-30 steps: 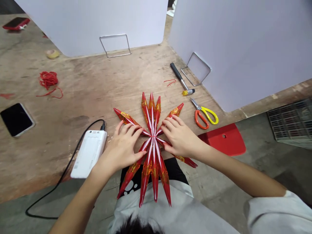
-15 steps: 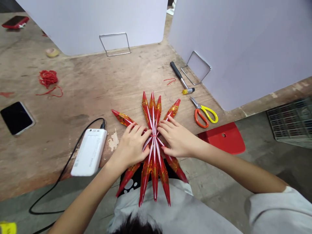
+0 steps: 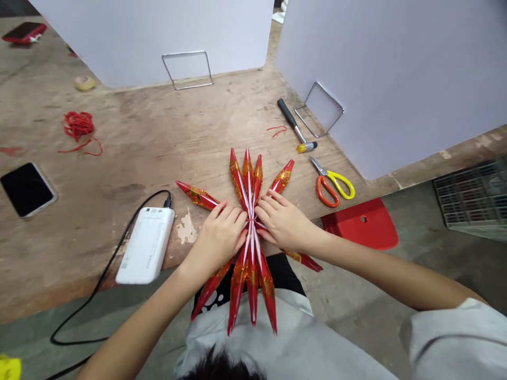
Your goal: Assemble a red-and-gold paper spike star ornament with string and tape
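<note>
A red and gold folded paper star (image 3: 252, 264) with several pointed arms lies over the table's front edge, its lower points above my lap. Red string binds its narrow middle. My left hand (image 3: 224, 229) grips the arms just left of the middle, fingers bent over them and thumb near the centre. On the other side, my right hand (image 3: 280, 219) holds the right-hand arms, its fingertips close to the tie. Both palms hide parts of the side arms.
Scissors (image 3: 328, 182) and a hammer (image 3: 293, 121) lie right of the star. A white power bank (image 3: 146, 245) with a black cable, a phone (image 3: 28, 190), red string (image 3: 78, 125) and tape (image 3: 84, 83) are left. White panels (image 3: 150, 37) stand behind; a red stool (image 3: 362, 224) is below right.
The lower right arm of the star has swung outward and up to the right. The upper left arm has shifted slightly outward. My hands have moved slightly and still hold the star.
</note>
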`<action>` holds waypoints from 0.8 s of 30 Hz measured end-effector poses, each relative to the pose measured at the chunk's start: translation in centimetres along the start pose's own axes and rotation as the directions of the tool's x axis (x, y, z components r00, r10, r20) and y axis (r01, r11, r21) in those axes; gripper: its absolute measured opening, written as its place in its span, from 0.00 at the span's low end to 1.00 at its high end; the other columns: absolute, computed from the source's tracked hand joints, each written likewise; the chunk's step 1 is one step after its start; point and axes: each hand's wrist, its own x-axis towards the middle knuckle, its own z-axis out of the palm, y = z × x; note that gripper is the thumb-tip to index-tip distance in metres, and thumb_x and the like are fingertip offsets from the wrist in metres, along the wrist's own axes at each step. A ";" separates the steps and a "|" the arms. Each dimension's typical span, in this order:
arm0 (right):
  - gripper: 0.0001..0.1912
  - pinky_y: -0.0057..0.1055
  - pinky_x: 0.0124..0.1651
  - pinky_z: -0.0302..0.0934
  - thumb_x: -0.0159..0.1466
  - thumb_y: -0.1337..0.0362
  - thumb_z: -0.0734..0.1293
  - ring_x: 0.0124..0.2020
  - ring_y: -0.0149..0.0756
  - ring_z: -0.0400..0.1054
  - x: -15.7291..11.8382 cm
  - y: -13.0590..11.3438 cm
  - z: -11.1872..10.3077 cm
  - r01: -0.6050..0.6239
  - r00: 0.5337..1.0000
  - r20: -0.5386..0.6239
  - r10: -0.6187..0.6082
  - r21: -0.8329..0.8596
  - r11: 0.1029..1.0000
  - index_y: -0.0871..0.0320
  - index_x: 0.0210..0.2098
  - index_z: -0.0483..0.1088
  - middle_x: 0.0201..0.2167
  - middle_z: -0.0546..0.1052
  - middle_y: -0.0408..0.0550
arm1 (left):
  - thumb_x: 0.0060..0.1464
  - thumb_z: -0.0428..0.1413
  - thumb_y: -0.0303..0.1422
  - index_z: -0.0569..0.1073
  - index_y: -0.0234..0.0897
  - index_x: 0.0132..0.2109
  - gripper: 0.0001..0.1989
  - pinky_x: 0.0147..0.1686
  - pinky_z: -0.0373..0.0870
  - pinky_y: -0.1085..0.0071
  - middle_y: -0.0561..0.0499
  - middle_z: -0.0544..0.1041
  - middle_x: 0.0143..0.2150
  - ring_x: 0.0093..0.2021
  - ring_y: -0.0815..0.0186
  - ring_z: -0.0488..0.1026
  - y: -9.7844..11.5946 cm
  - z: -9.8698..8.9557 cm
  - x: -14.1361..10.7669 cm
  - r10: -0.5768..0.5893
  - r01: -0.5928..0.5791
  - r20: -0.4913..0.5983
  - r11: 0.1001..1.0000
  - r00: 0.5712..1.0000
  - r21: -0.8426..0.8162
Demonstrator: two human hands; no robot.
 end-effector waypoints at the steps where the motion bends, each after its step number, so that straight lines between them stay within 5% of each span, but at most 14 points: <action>1: 0.14 0.48 0.66 0.47 0.65 0.61 0.62 0.51 0.49 0.64 0.1 0.2 -0.2 0.026 1.000 0.006 -0.026 -0.020 0.999 0.65 0.45 0.68 0.44 0.73 0.59 | 0.58 0.49 0.31 0.72 0.30 0.46 0.12 0.56 0.62 0.57 0.42 0.76 0.42 0.45 0.55 0.71 -0.2 -0.2 0.0 0.014 -0.014 0.005 1.000 1.000 0.012; 7: 0.08 0.40 0.49 0.60 0.68 0.71 0.58 0.38 0.41 0.68 1.6 2.3 -1.7 0.136 0.989 0.076 -0.130 -0.083 0.987 0.63 0.40 0.68 0.35 0.74 0.52 | 0.60 0.45 0.25 0.72 0.29 0.47 0.13 0.41 0.68 0.61 0.43 0.74 0.37 0.39 0.55 0.69 -1.2 -1.1 0.8 0.033 -0.036 0.032 0.997 0.999 0.074; 11: 0.08 0.34 0.36 0.58 0.68 0.71 0.58 0.35 0.39 0.67 2.3 3.3 -0.9 0.106 0.992 0.070 -0.101 -0.075 0.992 0.63 0.40 0.68 0.34 0.74 0.52 | 0.61 0.42 0.25 0.70 0.27 0.50 0.16 0.42 0.67 0.59 0.38 0.74 0.42 0.42 0.53 0.69 -1.6 0.4 1.3 -0.011 0.010 0.014 0.997 1.000 0.070; 19: 0.13 0.36 0.39 0.54 0.71 0.62 0.55 0.38 0.42 0.66 1.5 3.5 1.7 0.027 0.998 -0.058 -0.038 -0.194 0.981 0.60 0.47 0.67 0.35 0.73 0.52 | 0.61 0.48 0.38 0.69 0.29 0.52 0.19 0.46 0.63 0.55 0.36 0.74 0.43 0.44 0.50 0.70 -2.4 1.8 1.3 -0.074 0.072 0.005 0.987 0.997 0.144; 24: 0.24 0.35 0.34 0.51 0.70 0.51 0.53 0.34 0.42 0.65 1.2 4.1 2.0 -0.042 0.997 -0.074 0.027 -0.207 0.977 0.65 0.42 0.69 0.31 0.73 0.54 | 0.62 0.47 0.43 0.72 0.32 0.40 0.18 0.34 0.64 0.61 0.40 0.73 0.34 0.37 0.53 0.71 -3.3 0.8 1.3 -0.035 0.033 0.016 0.992 0.999 0.118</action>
